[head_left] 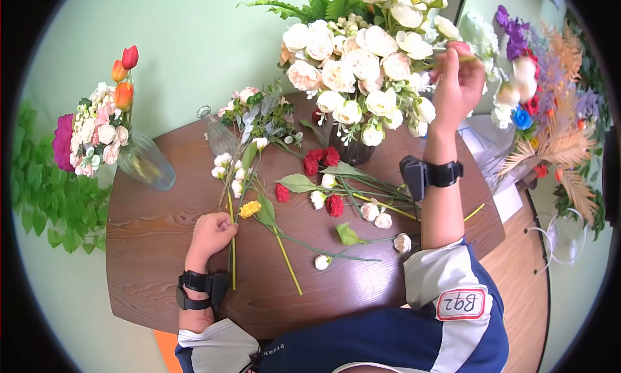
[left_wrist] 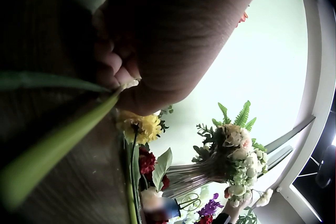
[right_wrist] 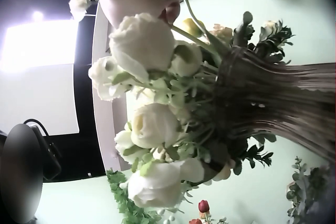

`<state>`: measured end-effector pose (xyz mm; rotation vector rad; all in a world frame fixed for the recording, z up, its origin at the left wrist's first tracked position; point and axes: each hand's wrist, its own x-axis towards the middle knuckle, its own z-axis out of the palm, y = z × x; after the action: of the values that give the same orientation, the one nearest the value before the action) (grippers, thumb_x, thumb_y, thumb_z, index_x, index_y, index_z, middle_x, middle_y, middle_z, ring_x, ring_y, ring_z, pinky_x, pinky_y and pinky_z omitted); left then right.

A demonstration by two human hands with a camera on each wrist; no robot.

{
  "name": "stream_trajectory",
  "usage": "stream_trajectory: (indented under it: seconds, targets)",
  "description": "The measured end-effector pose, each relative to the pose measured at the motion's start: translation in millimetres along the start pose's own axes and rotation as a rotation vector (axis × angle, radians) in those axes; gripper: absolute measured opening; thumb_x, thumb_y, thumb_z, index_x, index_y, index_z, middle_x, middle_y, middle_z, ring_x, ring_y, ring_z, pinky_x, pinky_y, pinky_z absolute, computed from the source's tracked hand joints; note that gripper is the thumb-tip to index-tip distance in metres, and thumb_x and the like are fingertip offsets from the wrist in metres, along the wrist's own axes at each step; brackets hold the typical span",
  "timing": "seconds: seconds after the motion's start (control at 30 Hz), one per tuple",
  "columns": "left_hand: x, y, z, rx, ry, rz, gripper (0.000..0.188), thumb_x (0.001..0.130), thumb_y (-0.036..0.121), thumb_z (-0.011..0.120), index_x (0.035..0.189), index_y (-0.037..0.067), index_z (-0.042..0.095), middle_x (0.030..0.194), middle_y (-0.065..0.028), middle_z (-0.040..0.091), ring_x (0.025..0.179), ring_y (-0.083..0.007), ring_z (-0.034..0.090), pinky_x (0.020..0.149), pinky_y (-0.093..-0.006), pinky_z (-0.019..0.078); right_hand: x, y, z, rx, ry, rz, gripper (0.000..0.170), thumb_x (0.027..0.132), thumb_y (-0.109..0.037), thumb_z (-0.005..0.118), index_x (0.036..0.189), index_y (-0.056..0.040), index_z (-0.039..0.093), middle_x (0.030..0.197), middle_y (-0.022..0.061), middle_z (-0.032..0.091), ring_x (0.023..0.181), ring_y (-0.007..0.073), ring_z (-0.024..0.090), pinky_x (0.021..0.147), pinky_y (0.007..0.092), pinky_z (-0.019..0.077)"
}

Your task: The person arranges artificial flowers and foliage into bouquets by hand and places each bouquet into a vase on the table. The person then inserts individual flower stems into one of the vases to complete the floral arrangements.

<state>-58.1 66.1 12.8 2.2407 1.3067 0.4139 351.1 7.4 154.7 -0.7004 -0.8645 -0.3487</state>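
My left hand (head_left: pixel 213 234) is low over the left part of the table, its thumb and fingers pinching a green flower stem (left_wrist: pixel 58 150). Leaves and small white buds (head_left: pixel 238 179) lie just beyond it, beside a yellow flower (head_left: pixel 250 209). Up at the right side of a full vase (right_wrist: pixel 283 98), my right hand (head_left: pixel 460 82) grips a thin green stem (right_wrist: pixel 191 36) that slants toward the vase's mouth. Blurred white blooms (head_left: pixel 522 81) show on the far side of that hand. White and pale pink flowers (head_left: pixel 362 66) fill the vase, hiding most of it in the head view.
Red carnations (head_left: pixel 334 205), white blooms (head_left: pixel 402 243) and loose stems lie across the wooden table (head_left: pixel 162 256). A glass vase with tulips (head_left: pixel 147 163) tilts at the left, and a small clear bottle (head_left: pixel 221 139) stands behind. More colourful flowers (head_left: pixel 550 114) crowd the right side.
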Motion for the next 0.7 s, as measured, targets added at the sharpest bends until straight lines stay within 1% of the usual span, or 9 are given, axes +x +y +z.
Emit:
stream_trajectory:
  seconds: [0.07, 0.17, 0.2, 0.27, 0.33, 0.47, 0.53, 0.6, 0.7]
  targets:
    - [1, 0, 0, -0.005, 0.005, -0.002, 0.021, 0.069, 0.018, 0.065, 0.06, 0.001, 0.056, 0.049, -0.0074, 0.052, 0.046, -0.0185, 0.052, 0.048, -0.0294, 0.0413, -6, 8, -4, 0.042, -0.017, 0.014, 0.008, 0.089, -0.01, 0.054, 0.088, -0.0025, 0.051, 0.07, 0.0052, 0.059, 0.054, 0.0073, 0.052, 0.048, 0.0187, 0.0407]
    - [1, -1, 1, 0.001, -0.003, 0.005, 0.021, 0.068, 0.018, 0.065, 0.061, 0.001, 0.057, 0.05, -0.0074, 0.052, 0.046, -0.0186, 0.053, 0.048, -0.0295, 0.0415, -20, 14, -1, -0.01, -0.095, 0.216, 0.015, 0.091, -0.015, 0.051, 0.086, -0.001, 0.055, 0.07, 0.0027, 0.058, 0.059, 0.005, 0.048, 0.054, 0.0196, 0.0392]
    - [1, -1, 1, 0.004, -0.001, 0.004, 0.02, 0.068, 0.018, 0.065, 0.061, 0.001, 0.057, 0.05, -0.0073, 0.052, 0.046, -0.0185, 0.053, 0.048, -0.0295, 0.0415, -23, 20, -1, -0.012, -0.096, 0.215, 0.015, 0.091, -0.015, 0.051, 0.086, -0.001, 0.055, 0.07, 0.0027, 0.058, 0.059, 0.005, 0.048, 0.054, 0.0196, 0.0392]
    - [1, -1, 1, 0.004, 0.0, 0.004, 0.02, 0.068, 0.018, 0.065, 0.061, 0.001, 0.057, 0.05, -0.0073, 0.052, 0.046, -0.0185, 0.053, 0.048, -0.0295, 0.0415, -26, 31, -1, -0.159, -0.242, 0.09, 0.016, 0.09, -0.013, 0.052, 0.09, 0.001, 0.058, 0.072, 0.001, 0.058, 0.064, 0.0048, 0.047, 0.058, 0.0211, 0.0397]
    - [1, -2, 1, 0.006, 0.009, 0.009, 0.021, 0.068, 0.019, 0.065, 0.06, 0.001, 0.057, 0.05, -0.0072, 0.052, 0.046, -0.0186, 0.053, 0.048, -0.0295, 0.0414, -28, 30, 2, -0.096, -0.223, 0.136, 0.017, 0.089, -0.013, 0.053, 0.093, 0.0021, 0.059, 0.072, 0.0006, 0.058, 0.065, 0.0054, 0.047, 0.06, 0.0219, 0.0404]
    - [3, -4, 0, 0.023, 0.012, 0.035, 0.021, 0.069, 0.019, 0.065, 0.06, 0.001, 0.056, 0.05, -0.0072, 0.052, 0.046, -0.018, 0.052, 0.048, -0.0292, 0.0412, -25, 50, -11, -0.014, -0.205, 0.201, 0.014, 0.088, -0.012, 0.054, 0.087, 0.0016, 0.058, 0.067, 0.0007, 0.055, 0.062, 0.0048, 0.043, 0.055, 0.0221, 0.038]
    - [4, -6, 1, -0.038, 0.012, 0.024, 0.022, 0.069, 0.018, 0.066, 0.06, 0.001, 0.056, 0.049, -0.007, 0.052, 0.046, -0.017, 0.052, 0.047, -0.0287, 0.0408, -23, 51, -17, -0.173, -0.376, 0.029, 0.012, 0.087, -0.009, 0.053, 0.084, 0.0017, 0.058, 0.066, 0.0011, 0.055, 0.061, 0.0046, 0.042, 0.053, 0.022, 0.0365]
    - [3, -7, 2, -0.04, 0.014, 0.028, 0.021, 0.069, 0.018, 0.066, 0.06, 0.001, 0.056, 0.049, -0.0069, 0.052, 0.046, -0.0166, 0.052, 0.047, -0.0285, 0.0406, -23, 49, -18, -0.198, -0.411, 0.022, 0.012, 0.086, -0.008, 0.053, 0.082, 0.0031, 0.056, 0.065, 0.0018, 0.054, 0.059, 0.0048, 0.041, 0.052, 0.0219, 0.0353]
    - [4, -9, 2, -0.043, 0.015, 0.029, 0.021, 0.07, 0.018, 0.066, 0.06, 0.001, 0.056, 0.049, -0.0067, 0.052, 0.045, -0.0162, 0.051, 0.047, -0.0283, 0.0405, -19, 53, -16, -0.062, -0.426, 0.064, 0.013, 0.084, -0.009, 0.055, 0.078, 0.0028, 0.054, 0.066, 0.0038, 0.05, 0.059, 0.01, 0.042, 0.053, 0.0241, 0.0361]
